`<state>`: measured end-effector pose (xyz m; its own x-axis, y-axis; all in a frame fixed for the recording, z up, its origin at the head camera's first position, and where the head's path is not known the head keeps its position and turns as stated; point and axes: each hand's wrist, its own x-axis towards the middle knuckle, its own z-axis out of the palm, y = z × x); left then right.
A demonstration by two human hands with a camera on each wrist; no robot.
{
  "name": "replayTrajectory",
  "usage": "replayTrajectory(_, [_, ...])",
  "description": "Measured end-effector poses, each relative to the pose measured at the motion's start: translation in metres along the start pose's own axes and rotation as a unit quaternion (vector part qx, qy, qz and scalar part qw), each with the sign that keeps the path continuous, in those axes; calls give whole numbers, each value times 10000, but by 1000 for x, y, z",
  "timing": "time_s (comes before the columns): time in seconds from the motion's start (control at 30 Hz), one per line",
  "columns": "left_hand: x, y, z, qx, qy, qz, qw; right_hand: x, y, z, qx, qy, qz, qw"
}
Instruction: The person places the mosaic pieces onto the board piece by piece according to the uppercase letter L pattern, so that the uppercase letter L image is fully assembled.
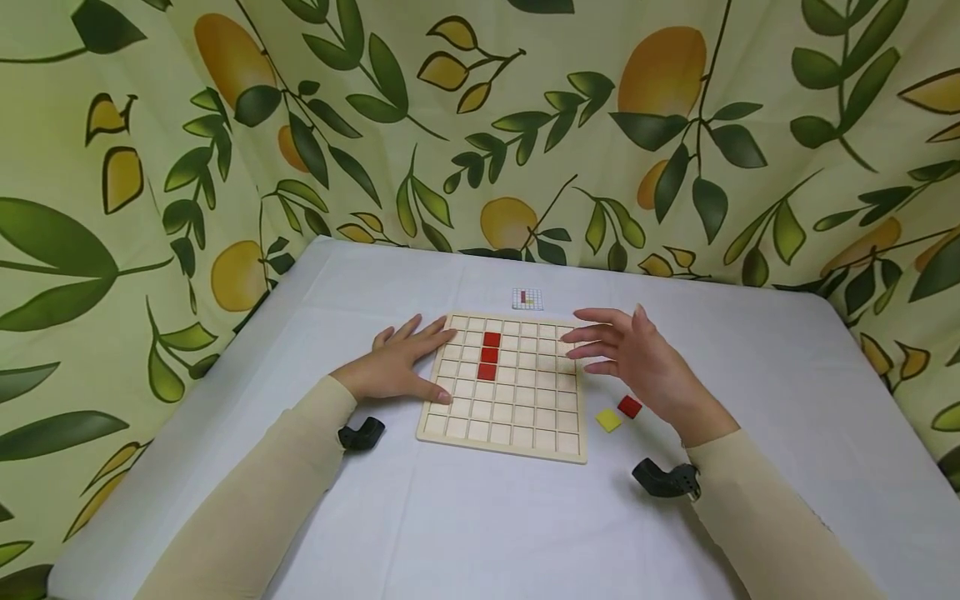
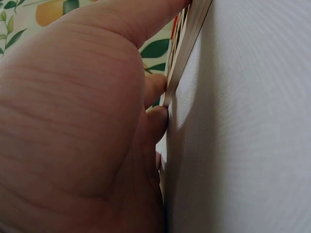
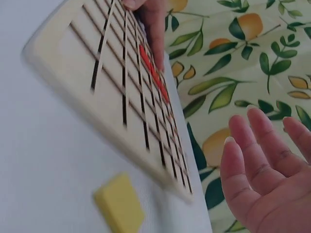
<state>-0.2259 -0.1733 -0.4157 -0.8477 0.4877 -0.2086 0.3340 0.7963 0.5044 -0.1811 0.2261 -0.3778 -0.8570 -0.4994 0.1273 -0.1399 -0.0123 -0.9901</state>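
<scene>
A square wooden grid board (image 1: 525,392) lies flat on the white table. Three red square tiles (image 1: 489,355) sit in its cells, one below another in a column left of the middle. My left hand (image 1: 393,362) rests on the board's left edge, thumb and fingers spread over the rim; in the left wrist view the thumb (image 2: 141,19) meets the wooden side. Above the board's right edge hovers my right hand (image 1: 637,358), fingers extended and holding nothing. Below it on the cloth lie a loose red tile (image 1: 630,406) and a yellow tile (image 1: 608,420), also seen in the right wrist view.
Behind the board lies a small card (image 1: 527,299) printed with a grid bearing a red column and a little yellow. A leaf-and-fruit patterned curtain (image 1: 480,125) hangs around the table's back and sides. White cloth (image 1: 480,533) covers the table.
</scene>
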Motion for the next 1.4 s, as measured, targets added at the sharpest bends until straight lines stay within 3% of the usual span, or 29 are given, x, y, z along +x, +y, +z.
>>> replayTrajectory(0.4, [1, 1, 2, 18, -8, 53, 10000, -46, 14, -50, -560, 607, 256, 9963])
replayTrajectory(0.63, [2, -1, 1, 24, 16, 7, 10000, -50, 35, -59, -1657, 959, 1043, 9759])
replayTrajectory(0.93, [1, -3, 1, 27, 34, 18, 10000, -50, 42, -65, -2576, 568, 1189, 9572])
replayTrajectory(1.2, [2, -3, 1, 50, 26, 11, 10000, -50, 40, -63, -3045, 118, 1155, 9454])
replayTrajectory(1.4, [2, -3, 0, 53, 14, 31, 10000, -47, 41, -59, -3361, 183, 1180, 9342])
